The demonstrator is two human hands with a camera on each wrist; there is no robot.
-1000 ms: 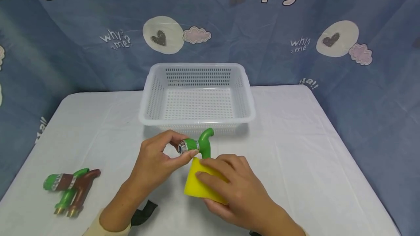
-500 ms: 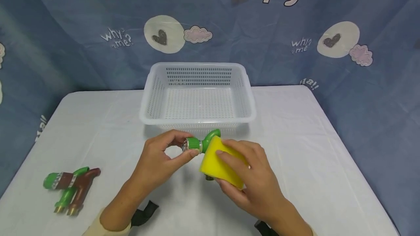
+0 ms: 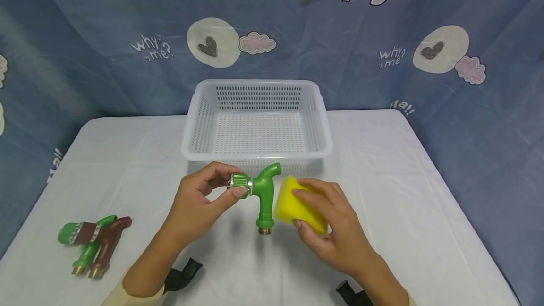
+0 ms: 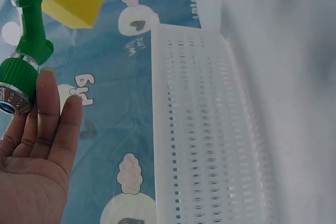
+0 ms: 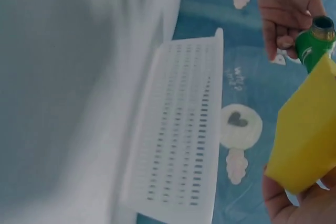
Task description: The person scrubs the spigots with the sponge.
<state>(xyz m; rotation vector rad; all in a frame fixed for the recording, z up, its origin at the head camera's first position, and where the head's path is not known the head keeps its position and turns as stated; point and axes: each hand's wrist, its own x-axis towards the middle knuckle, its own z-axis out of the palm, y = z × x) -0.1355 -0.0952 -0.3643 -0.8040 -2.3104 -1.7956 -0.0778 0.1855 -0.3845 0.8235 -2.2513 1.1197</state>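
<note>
A green faucet (image 3: 265, 192) is held above the table by my left hand (image 3: 201, 204), which pinches its ribbed knob between thumb and fingers. The faucet's brass threaded end points down and its spout points right. Just right of it, my right hand (image 3: 335, 221) grips a yellow sponge (image 3: 297, 204), with a small gap between sponge and faucet. In the left wrist view the faucet (image 4: 32, 30) shows its chrome-ringed knob at the fingers of my left hand (image 4: 39, 156). In the right wrist view the sponge (image 5: 307, 129) partly covers the faucet.
A white perforated basket (image 3: 257, 157) stands at the back middle of the white table (image 3: 408, 211). At the left lie a brown faucet (image 3: 108, 244) and a green one (image 3: 87, 255), touching, with a green knob end. Black straps hang at both wrists. A patterned blue cloth hangs behind.
The sponge first moved right and up across the faucet's body, then came off it to the right with my right hand. My left hand and the faucet shifted slightly left, and the faucet's lower end now shows.
</note>
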